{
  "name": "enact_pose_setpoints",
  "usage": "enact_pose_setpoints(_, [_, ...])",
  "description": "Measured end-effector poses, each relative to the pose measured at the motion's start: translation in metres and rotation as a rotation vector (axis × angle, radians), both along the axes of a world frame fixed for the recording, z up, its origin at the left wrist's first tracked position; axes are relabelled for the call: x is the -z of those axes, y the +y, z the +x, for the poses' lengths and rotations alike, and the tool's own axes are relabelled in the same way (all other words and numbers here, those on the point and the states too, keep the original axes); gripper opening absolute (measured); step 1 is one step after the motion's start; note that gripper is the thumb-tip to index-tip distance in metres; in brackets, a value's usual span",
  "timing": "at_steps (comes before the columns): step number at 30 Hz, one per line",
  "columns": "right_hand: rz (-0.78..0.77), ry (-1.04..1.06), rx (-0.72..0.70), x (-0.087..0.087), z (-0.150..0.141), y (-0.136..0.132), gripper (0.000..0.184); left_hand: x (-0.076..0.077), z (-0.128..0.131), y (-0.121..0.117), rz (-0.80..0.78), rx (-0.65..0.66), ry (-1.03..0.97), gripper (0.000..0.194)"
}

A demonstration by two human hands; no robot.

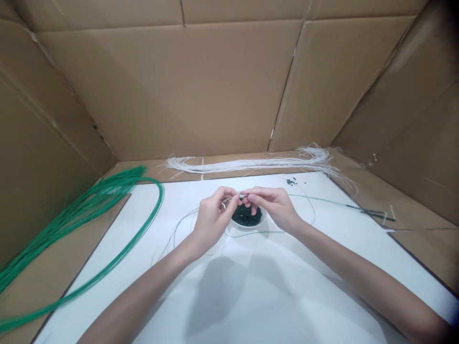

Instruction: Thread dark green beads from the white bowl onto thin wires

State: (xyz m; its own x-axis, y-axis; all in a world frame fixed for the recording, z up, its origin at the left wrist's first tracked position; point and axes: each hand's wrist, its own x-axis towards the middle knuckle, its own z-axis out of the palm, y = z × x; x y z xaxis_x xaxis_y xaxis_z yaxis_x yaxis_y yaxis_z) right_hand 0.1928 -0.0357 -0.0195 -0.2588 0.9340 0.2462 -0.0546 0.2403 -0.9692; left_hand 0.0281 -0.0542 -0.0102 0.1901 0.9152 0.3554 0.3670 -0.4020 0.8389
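My left hand point(215, 220) and my right hand point(268, 205) meet above a small white bowl point(247, 225) filled with dark beads point(245, 216). Their fingertips pinch a thin pale wire point(229, 199) at one spot, and any bead there is too small to tell. A long strand of thin wire point(251, 233) loops across the white sheet under both hands. Off to the right, several dark beads sit on a green wire point(369, 211). A small loose group of beads point(291, 181) lies beyond my right hand.
A white sheet point(107, 267) lies on a cardboard base, with cardboard walls point(168, 86) rising around it. A bundle of white wires point(247, 164) lies along the back, and a long bundle of green wires point(79, 220) curves along the left.
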Motion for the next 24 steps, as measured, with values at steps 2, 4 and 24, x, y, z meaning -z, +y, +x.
enact_pose_setpoints(2, [0.0, 0.003, 0.008, 0.0, 0.0, 0.0, 0.021, 0.002, 0.0, 0.0, 0.062, -0.031, 0.057, 0.012])
enact_pose_setpoints(4, [-0.005, -0.002, 0.016, 0.0, -0.001, 0.0, 0.021, 0.004, 0.0, 0.0, 0.135, -0.057, 0.126, 0.012])
enact_pose_setpoints(24, [-0.017, -0.037, 0.029, 0.001, 0.0, 0.0, 0.023, 0.015, -0.004, 0.006, 0.535, -0.041, 0.363, 0.015])
